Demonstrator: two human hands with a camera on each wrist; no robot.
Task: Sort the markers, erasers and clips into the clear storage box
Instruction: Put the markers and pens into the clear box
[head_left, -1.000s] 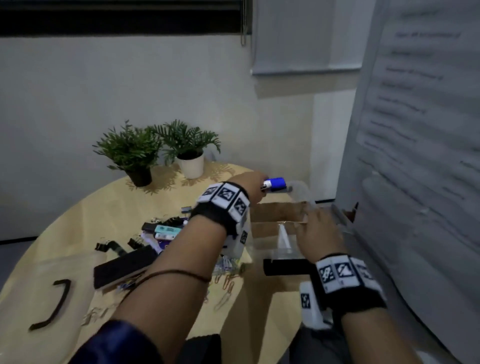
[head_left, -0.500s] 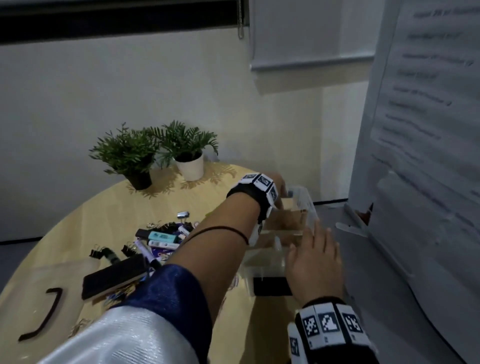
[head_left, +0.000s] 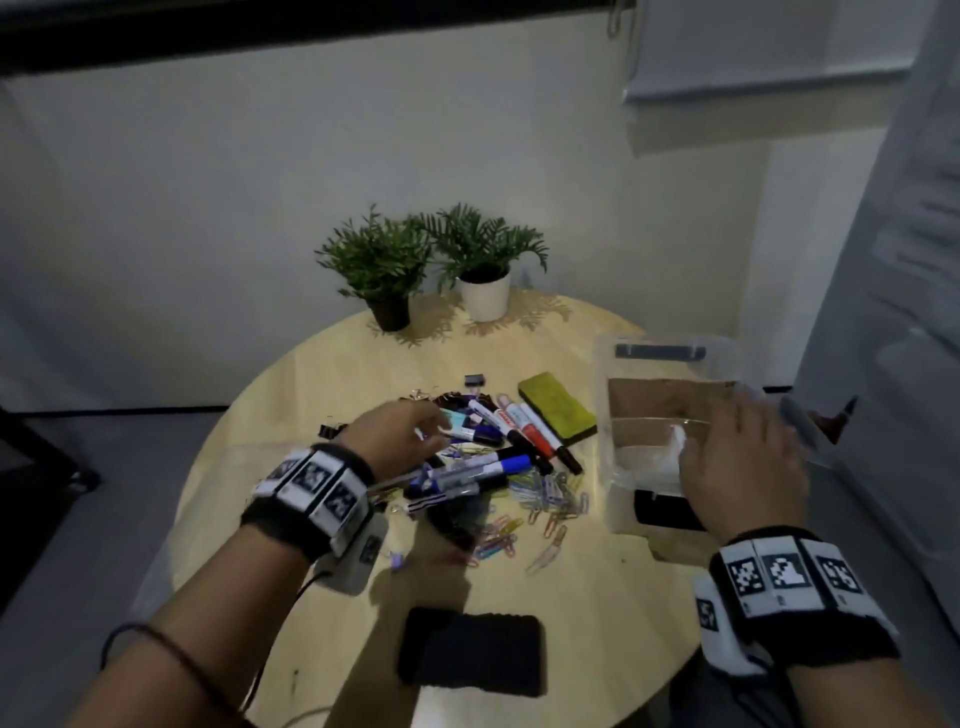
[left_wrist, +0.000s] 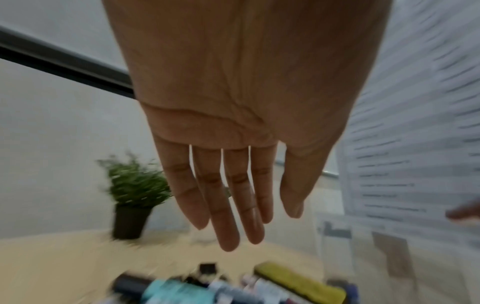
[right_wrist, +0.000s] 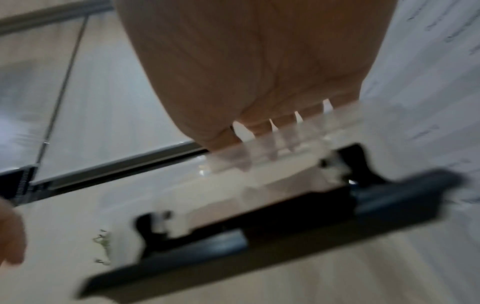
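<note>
Our left hand (head_left: 400, 434) hovers flat and empty, fingers straight, over the marker pile (head_left: 498, 441) mid-tabletop, while our right hand (head_left: 743, 467) lies spread with fingers extended on the clear storage box (head_left: 670, 353) at the tabletop's right edge. For this step we'd pinch one marker by its barrel, best the red one (head_left: 540, 439) lying free beside the yellow eraser (head_left: 557, 415), and lift clean. Paper clips (head_left: 550, 499) sit just nearer us; the right hand should brace the box.

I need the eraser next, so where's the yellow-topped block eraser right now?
In the head view the yellow-topped block eraser lies flat on the round wooden table, between the pile of markers and the clear storage box.
</note>
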